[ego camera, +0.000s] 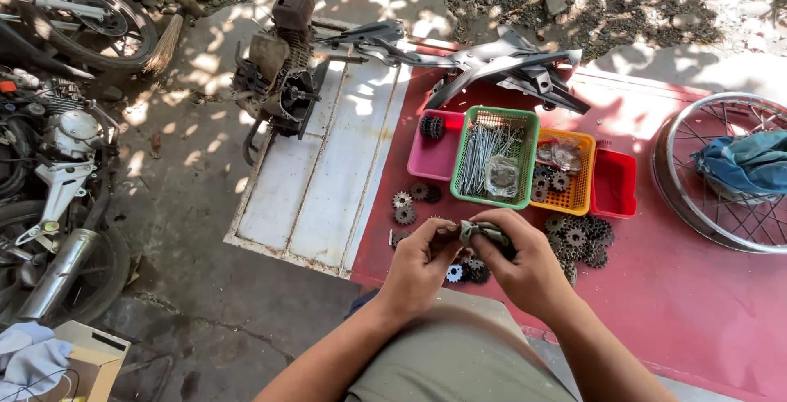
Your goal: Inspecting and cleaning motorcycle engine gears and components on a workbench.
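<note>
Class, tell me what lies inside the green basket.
The green basket holds a bundle of thin metal spokes and a clear bag; the bag's contents and the basket floor beneath are hidden.

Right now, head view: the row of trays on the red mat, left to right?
Pink tray → green basket → orange basket → red tray → spoked wheel rim.

Outdoor motorcycle repair yard: stripped engine (279,66), spoked wheel (725,172), sprockets (578,238).

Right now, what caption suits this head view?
Both hands, left hand and right hand, rub a grey cloth above small metal sprockets.
</note>
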